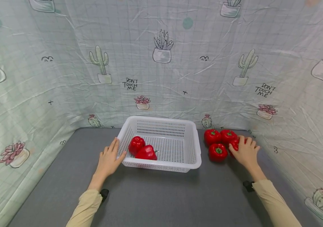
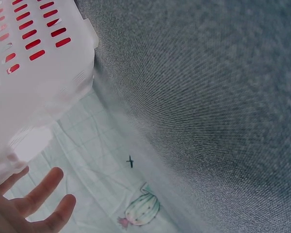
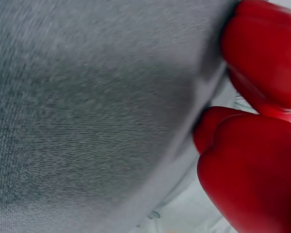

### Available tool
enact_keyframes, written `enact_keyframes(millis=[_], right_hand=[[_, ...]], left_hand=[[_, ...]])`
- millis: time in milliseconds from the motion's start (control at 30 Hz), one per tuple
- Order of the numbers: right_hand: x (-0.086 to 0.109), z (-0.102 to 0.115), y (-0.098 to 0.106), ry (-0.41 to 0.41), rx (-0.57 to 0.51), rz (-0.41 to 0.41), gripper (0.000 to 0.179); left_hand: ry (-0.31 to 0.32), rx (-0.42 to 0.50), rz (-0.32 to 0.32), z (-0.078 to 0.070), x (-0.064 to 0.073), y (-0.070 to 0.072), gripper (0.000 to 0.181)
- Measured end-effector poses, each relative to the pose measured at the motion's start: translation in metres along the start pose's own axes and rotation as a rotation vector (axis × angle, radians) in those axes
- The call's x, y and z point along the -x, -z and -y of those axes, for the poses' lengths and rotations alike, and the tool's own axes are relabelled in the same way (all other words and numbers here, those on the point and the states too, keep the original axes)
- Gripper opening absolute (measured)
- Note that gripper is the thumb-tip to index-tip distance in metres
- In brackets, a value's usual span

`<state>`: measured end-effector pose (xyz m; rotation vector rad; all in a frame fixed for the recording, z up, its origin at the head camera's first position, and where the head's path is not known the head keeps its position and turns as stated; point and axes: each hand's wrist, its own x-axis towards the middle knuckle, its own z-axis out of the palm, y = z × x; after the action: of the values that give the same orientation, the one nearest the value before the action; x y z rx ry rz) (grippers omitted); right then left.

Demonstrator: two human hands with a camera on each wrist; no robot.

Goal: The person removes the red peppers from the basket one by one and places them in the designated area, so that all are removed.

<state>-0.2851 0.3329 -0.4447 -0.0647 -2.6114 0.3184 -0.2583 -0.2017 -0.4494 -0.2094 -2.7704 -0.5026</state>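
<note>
The left hand (image 1: 108, 160), fingers extended, touches a white basket (image 1: 161, 163) holding two red peppers (image 1: 146, 153). Rightward, past three peppers (image 1: 217, 153), the right hand (image 1: 245, 153) grasps a fourth pepper (image 1: 234, 144); I'd judge this the pick-up, next needing a lift.

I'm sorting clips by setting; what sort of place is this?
Probably a makeshift filming booth: patterned sheeting hangs behind and beside a grey work surface, where a white basket and red peppers sit.

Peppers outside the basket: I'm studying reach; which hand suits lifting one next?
Likely the right hand: it grips one outside pepper; the left hand rests at the left rim of the white basket.
</note>
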Motion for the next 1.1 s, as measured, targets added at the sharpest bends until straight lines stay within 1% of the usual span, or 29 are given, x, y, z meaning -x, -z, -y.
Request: enact_keyframes(millis=[167,333,533,633,767,900,1100], right_hand=[[-0.004,-0.005,-0.009,-0.019,0.025,0.059,0.053],[-0.006,-0.005,-0.016,-0.030,0.026,0.085,0.048],[-0.007,-0.004,-0.023,-0.060,0.027,0.120,0.049],[-0.007,-0.004,-0.025,-0.054,0.020,0.138,0.049],[-0.007,-0.003,-0.026,-0.036,0.005,0.147,0.046],[-0.007,-0.004,-0.026,-0.029,-0.006,0.138,0.043],[-0.007,-0.004,-0.025,-0.029,-0.012,0.159,0.044]], left_hand=[[-0.002,-0.006,-0.003,0.000,0.000,-0.001,0.071],[0.000,-0.010,-0.005,-0.001,-0.001,-0.001,0.071],[0.007,-0.008,-0.003,-0.001,-0.001,-0.001,0.071],[0.007,-0.011,-0.004,0.000,-0.001,-0.001,0.071],[0.010,-0.014,-0.007,0.000,0.000,-0.002,0.071],[0.012,-0.015,-0.006,-0.001,0.000,-0.002,0.071],[0.007,-0.019,-0.005,0.000,-0.001,-0.001,0.071]])
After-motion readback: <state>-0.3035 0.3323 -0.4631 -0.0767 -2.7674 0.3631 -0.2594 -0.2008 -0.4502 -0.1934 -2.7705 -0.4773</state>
